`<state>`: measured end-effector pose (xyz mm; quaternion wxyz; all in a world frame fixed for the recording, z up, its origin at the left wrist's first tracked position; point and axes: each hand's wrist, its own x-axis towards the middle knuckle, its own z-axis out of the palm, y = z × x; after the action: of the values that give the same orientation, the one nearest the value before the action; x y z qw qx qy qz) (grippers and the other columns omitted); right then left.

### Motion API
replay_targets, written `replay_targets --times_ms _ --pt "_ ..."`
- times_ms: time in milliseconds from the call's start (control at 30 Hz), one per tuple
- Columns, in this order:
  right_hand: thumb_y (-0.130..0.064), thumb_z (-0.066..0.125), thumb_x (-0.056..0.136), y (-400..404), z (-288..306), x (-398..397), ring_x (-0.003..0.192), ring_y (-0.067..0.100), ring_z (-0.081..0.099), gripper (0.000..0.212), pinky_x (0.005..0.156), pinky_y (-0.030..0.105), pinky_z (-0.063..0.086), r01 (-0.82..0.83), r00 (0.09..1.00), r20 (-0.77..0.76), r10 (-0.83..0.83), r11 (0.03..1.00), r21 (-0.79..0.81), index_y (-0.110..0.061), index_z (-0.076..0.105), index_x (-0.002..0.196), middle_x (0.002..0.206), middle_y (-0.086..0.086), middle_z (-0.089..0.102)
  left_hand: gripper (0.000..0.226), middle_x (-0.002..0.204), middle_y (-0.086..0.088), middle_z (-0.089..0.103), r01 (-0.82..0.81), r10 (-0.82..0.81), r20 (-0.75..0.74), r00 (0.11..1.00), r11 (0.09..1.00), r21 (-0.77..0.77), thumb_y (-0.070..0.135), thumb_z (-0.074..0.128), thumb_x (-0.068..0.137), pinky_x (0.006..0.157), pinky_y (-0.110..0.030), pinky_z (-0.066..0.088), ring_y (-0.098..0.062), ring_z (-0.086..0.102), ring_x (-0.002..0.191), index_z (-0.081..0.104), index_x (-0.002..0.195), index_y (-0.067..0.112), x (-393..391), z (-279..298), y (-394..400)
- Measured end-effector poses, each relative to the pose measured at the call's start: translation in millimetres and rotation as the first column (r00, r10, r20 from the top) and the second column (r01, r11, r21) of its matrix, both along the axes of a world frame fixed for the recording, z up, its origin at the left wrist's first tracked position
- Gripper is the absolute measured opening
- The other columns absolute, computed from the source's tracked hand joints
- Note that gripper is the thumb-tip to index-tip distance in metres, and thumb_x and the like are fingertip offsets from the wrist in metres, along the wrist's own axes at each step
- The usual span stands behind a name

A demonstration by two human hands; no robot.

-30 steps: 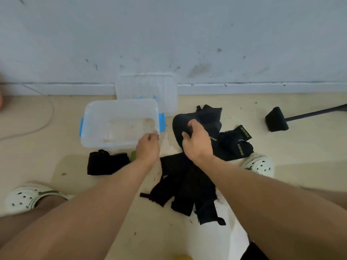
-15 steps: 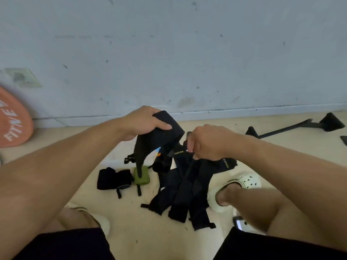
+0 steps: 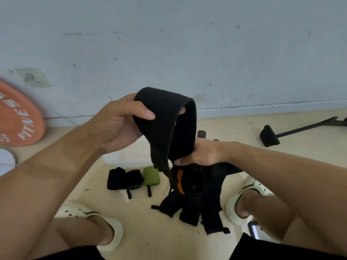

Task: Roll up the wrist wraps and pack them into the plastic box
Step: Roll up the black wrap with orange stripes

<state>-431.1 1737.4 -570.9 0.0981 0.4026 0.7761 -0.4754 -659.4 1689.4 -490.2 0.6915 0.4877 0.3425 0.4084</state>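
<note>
A black wrist wrap (image 3: 169,117) arches in the air between my hands. My left hand (image 3: 120,122) grips its upper end, thumb on top. My right hand (image 3: 202,152) pinches its lower end, just above a heap of loose black wraps (image 3: 195,205) on the floor; one of these shows orange stripes. A rolled black wrap (image 3: 123,178) and a rolled green wrap (image 3: 151,175) lie on the floor left of the heap. Only a pale corner of the plastic box (image 3: 125,156) shows under my left wrist.
An orange weight plate (image 3: 16,117) leans on the wall at left. A black stand with a padded foot (image 3: 268,136) lies at right. My feet in white clogs (image 3: 110,229) (image 3: 242,201) flank the heap. The wall runs close behind.
The wrap has been lifted higher off the floor and stretched into an arch. My left hand rose with one end; my right hand now pinches the other end lower down.
</note>
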Motion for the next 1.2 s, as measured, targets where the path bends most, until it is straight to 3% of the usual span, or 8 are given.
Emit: replay_targets --times_ms 133,233,367,500,700,833,1000,1200 --pt "-0.040 0.055 0.105 24 -16 13 0.104 0.018 0.062 0.020 0.088 0.032 0.045 0.208 0.976 0.052 -0.209 0.978 0.029 -0.025 0.067 0.112 0.105 -0.006 0.068 0.074 0.138 -0.033 0.059 0.128 -0.123 0.052 0.991 0.986 -0.104 0.017 0.087 0.052 0.111 -0.067 0.042 -0.056 0.050 0.134 0.070 0.122 -0.001 -7 -6 -4" --pt "-0.033 0.056 0.104 43 -25 26 0.097 0.026 0.067 0.023 0.083 0.035 0.050 0.400 0.914 0.025 -0.405 0.910 0.107 -0.018 0.073 0.105 0.104 0.009 0.074 0.078 0.136 -0.037 0.057 0.187 -0.219 -0.137 0.966 0.958 -0.217 0.011 0.078 0.054 0.110 -0.069 0.042 -0.059 0.051 0.130 0.062 0.129 -0.006 -12 -27 0" --pt "-0.028 0.057 0.104 50 -25 33 0.079 0.018 0.062 0.025 0.068 0.028 0.045 0.520 0.854 -0.054 -0.517 0.848 0.106 -0.021 0.069 0.084 0.086 0.001 0.068 0.050 0.130 -0.022 0.068 0.161 -0.271 -0.275 0.922 0.918 -0.361 0.006 0.063 0.081 0.102 -0.053 0.055 -0.045 0.057 0.133 0.065 0.132 0.008 -10 -49 6" --pt "-0.019 0.052 0.097 44 -10 23 0.081 0.020 0.060 0.028 0.066 0.031 0.045 0.430 0.903 -0.188 -0.387 0.793 0.433 -0.033 0.063 0.074 0.079 -0.011 0.066 0.067 0.137 -0.015 0.067 0.239 -0.378 -0.224 0.898 0.848 -0.473 0.060 0.069 0.088 0.111 -0.051 0.049 -0.034 0.064 0.128 0.062 0.140 0.018 7 -31 -9" --pt "-0.012 0.064 0.091 8 8 1 0.094 0.016 0.062 0.036 0.069 0.035 0.044 0.178 0.983 -0.158 -0.090 0.667 0.723 -0.036 0.072 0.116 0.099 -0.012 0.065 0.052 0.118 0.001 0.078 -0.213 0.048 -0.358 0.933 0.873 -0.439 0.059 0.066 0.086 0.108 -0.042 0.049 -0.018 0.071 0.115 0.072 0.127 0.027 48 -51 -3" --pt "-0.030 0.073 0.087 11 2 6 0.099 0.009 0.062 0.032 0.082 0.034 0.053 0.379 0.922 -0.286 -0.262 0.766 0.519 -0.042 0.068 0.116 0.106 -0.016 0.065 0.024 0.107 -0.004 0.080 -0.419 0.271 -0.372 0.888 0.810 -0.410 0.030 0.070 0.097 0.100 -0.042 0.057 -0.024 0.074 0.107 0.074 0.118 0.019 59 -59 0" --pt "-0.047 0.087 0.074 19 -5 19 0.119 0.007 0.061 0.085 0.097 0.030 0.052 0.443 0.892 -0.139 -0.430 0.893 0.078 -0.038 0.042 0.146 0.130 -0.015 0.060 0.023 0.104 -0.003 0.080 -0.450 0.305 -0.407 0.861 0.829 -0.332 0.012 0.066 0.094 0.084 -0.035 0.056 -0.025 0.074 0.103 0.074 0.114 0.022 54 -61 5" --pt "-0.021 0.089 0.078 19 -6 29 0.110 0.005 0.069 0.061 0.106 0.033 0.049 0.378 0.884 -0.231 -0.406 0.912 -0.157 -0.031 0.057 0.128 0.117 -0.011 0.074 0.026 0.106 -0.004 0.080 -0.358 0.219 -0.379 0.899 0.866 -0.350 0.008 0.066 0.092 0.088 -0.033 0.056 -0.023 0.076 0.102 0.075 0.114 0.018 47 -60 6"
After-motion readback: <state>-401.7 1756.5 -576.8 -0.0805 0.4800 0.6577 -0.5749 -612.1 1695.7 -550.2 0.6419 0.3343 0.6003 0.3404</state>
